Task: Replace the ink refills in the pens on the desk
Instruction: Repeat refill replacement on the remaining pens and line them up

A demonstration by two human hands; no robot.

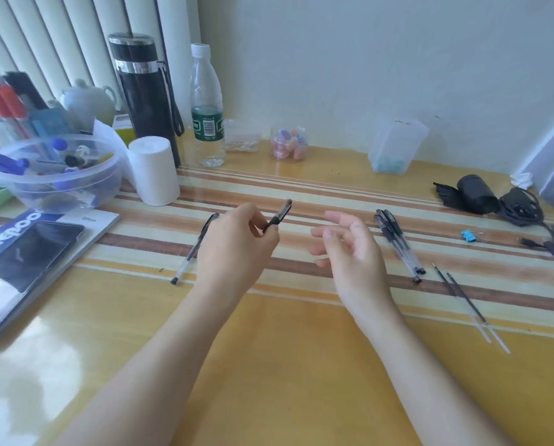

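Yellow glossy desk [285,365], with brown and cream stripes running across the middle of the frame. We note the left hand [237,243] at centre, raised over the stripes, fingers curled round a black pen piece [279,215] that pokes out up and to the right of the fingertips. Whether it is a cap alone or a whole pen we cannot tell, since the rest is hidden in the hand. The right hand [349,249] is just to the right, apart from it, with the fingers loose and spread, gripping nothing.

One clear pen [194,249] lies on the desk left of the left hand, partly behind it, its black tip toward the lower left. Right of the right hand we see a bundle of pens [398,243] lying side by side, touching. Further right, two thin refills [469,304] lie near each other, slanting toward the lower right.

In the upper left of the frame we log a black flask [143,91], a water bottle [206,107], a white paper roll [153,170] and a clear bowl [108,175] of markers. A notebook [92,226] with a phone [27,252] on it sits at the left edge. At the right edge are a black pouch [475,194] and a cable [523,207]
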